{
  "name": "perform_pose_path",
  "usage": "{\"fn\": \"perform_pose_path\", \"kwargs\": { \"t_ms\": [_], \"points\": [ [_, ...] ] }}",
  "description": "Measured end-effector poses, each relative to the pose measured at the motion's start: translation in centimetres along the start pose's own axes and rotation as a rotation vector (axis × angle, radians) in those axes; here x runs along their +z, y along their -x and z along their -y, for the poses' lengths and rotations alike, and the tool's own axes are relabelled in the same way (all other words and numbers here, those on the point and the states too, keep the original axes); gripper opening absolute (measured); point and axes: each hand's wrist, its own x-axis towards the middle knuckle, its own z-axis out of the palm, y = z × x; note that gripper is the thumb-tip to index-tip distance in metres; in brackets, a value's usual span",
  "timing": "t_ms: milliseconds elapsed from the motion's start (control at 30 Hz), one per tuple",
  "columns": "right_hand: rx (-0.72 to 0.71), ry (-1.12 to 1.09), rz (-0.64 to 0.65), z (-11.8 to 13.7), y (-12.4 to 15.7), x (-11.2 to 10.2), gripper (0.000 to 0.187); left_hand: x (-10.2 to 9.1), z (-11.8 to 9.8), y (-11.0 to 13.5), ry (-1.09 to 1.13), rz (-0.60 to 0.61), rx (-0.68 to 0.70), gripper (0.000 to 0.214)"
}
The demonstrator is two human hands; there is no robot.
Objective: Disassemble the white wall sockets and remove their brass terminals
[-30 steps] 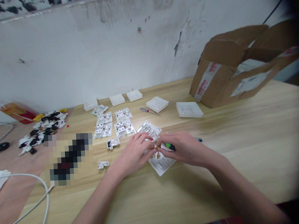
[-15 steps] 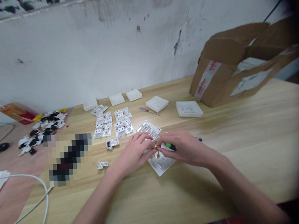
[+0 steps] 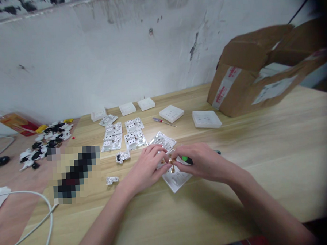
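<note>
My left hand (image 3: 145,167) and my right hand (image 3: 201,160) meet over a white socket plate (image 3: 176,179) lying on the wooden table (image 3: 264,161). Both hands pinch small brass metal parts (image 3: 171,162) between their fingertips. My right hand also holds a green-handled screwdriver (image 3: 186,159), whose shaft pokes out past the hand to the right. More white socket plates (image 3: 131,134) lie in rows just beyond my left hand.
A cardboard box (image 3: 262,73) stands at the back right. Two white socket covers (image 3: 206,119) and a small screwdriver (image 3: 163,122) lie in front of it. A heap of black and white parts (image 3: 45,143) sits at the left; a white cable (image 3: 44,212) curves near the table's front left.
</note>
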Motion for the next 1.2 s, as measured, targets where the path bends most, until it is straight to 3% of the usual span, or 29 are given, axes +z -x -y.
{"fn": "perform_pose_path", "kwargs": {
  "t_ms": [1200],
  "points": [
    [0.006, 0.006, -0.009, -0.05, 0.11, -0.06, 0.012, 0.25, 0.09, -0.10, -0.003, -0.004, 0.020, 0.017]
  ]
}}
